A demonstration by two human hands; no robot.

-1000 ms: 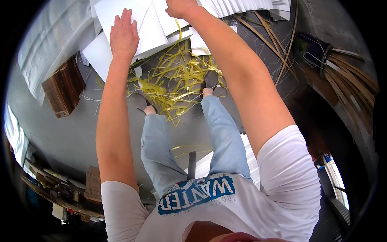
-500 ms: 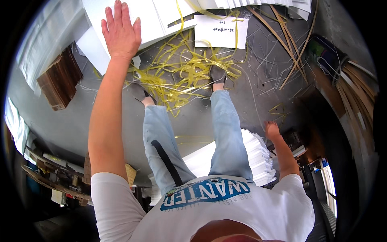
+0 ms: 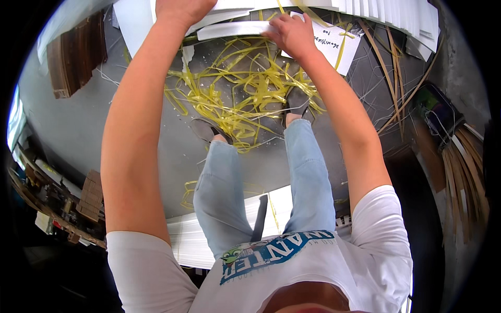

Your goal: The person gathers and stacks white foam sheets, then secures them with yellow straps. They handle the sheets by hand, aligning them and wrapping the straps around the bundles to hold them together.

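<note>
At the top edge of the head view, my left hand [image 3: 186,9] rests over white boards [image 3: 229,14]; its fingertips are cut off by the picture's rim. A narrow white board [image 3: 235,30] lies along the front of these boards, between my hands. My right hand [image 3: 293,34] has its bent fingers at that board's right end, and they appear to grip it. Beside the right hand is a white paper sheet [image 3: 342,44] with handwriting and a yellow strap tied across it. Below, a tangle of yellow plastic strapping [image 3: 235,99] lies loose around my shoes.
White boards [image 3: 383,18] stand in a row at the far right. Long thin brown strips [image 3: 392,68] and wires lie near them. A dark container [image 3: 436,112] with more strips is at the right. Brown stacked pieces [image 3: 78,57] stand left. Another white stack [image 3: 190,237] sits behind my legs.
My right hand has come up from low on the right to the narrow white board's end. The left hand has shifted further toward the top edge, and its spread fingers are out of sight.
</note>
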